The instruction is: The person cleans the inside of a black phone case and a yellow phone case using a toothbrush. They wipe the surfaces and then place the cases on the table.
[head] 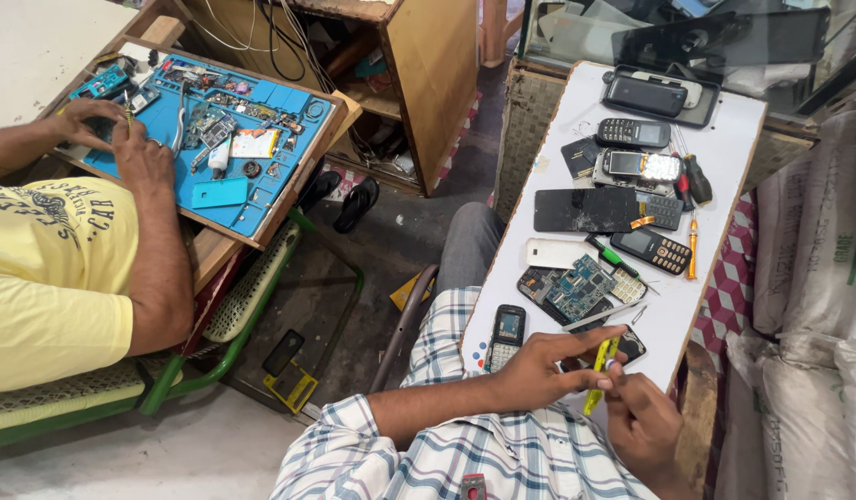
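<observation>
Both hands (590, 389) grip yellow tool (601, 368) (near phones (576, 289)).

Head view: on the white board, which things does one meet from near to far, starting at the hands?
Yellow tool between left hand and right hand → blue circuit board → cracked black screen → black tray on the white board.

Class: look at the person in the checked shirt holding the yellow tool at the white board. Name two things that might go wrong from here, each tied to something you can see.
1. The yellow tool is pinched between both hands, left hand and right hand, over a dark phone at the board's near edge; a slip may knock it off.
2. The bare circuit board lies loose among crowded phones and screwdrivers, so a nudge might scratch it.
</observation>
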